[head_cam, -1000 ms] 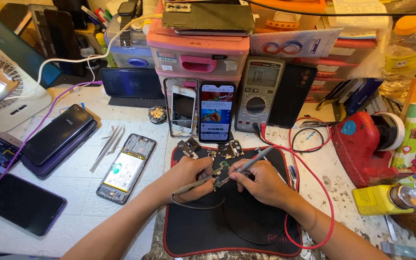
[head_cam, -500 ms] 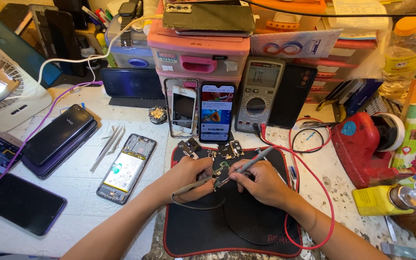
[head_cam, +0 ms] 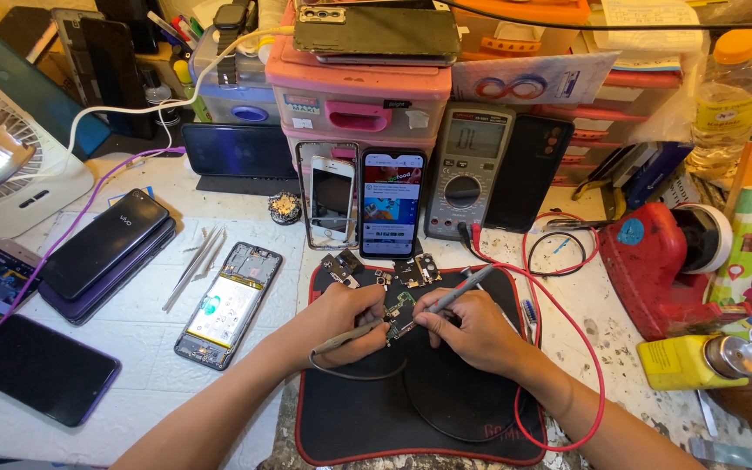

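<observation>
- Left hand (head_cam: 341, 320): rests on the black work mat (head_cam: 367, 409), fingers curled narrow around a thin probe with a grey lead (head_cam: 345, 339) that loops down over the mat; the fingertips also steady a small circuit board (head_cam: 400, 312).
- Right hand (head_cam: 472, 326): fingers pinched tight on a second probe (head_cam: 463, 290), held pen-fashion, shaft angled up to the right, tip down on the circuit board.
- Circuit board: small, dark green, sits at the upper middle of the mat, between the two hands and touching both.
- Loose board parts (head_cam: 411, 271): several lie along the mat's top edge, just beyond the hands.
- Red lead (head_cam: 567, 305): runs from the multimeter (head_cam: 467, 170), which leans against the pink drawers (head_cam: 359, 96), and curves round the mat's right side.
- Opened phone (head_cam: 230, 305): back removed, internals exposed, lies left of the mat; tweezers (head_cam: 195, 265) lie just beside it.
- Lit phone (head_cam: 391, 202): stands upright behind the mat, beside a bare phone frame (head_cam: 329, 193).
- Stacked dark phones (head_cam: 106, 252): far left, well apart from the hands.
- Yellow bottle (head_cam: 689, 361): lies on its side at the right.
</observation>
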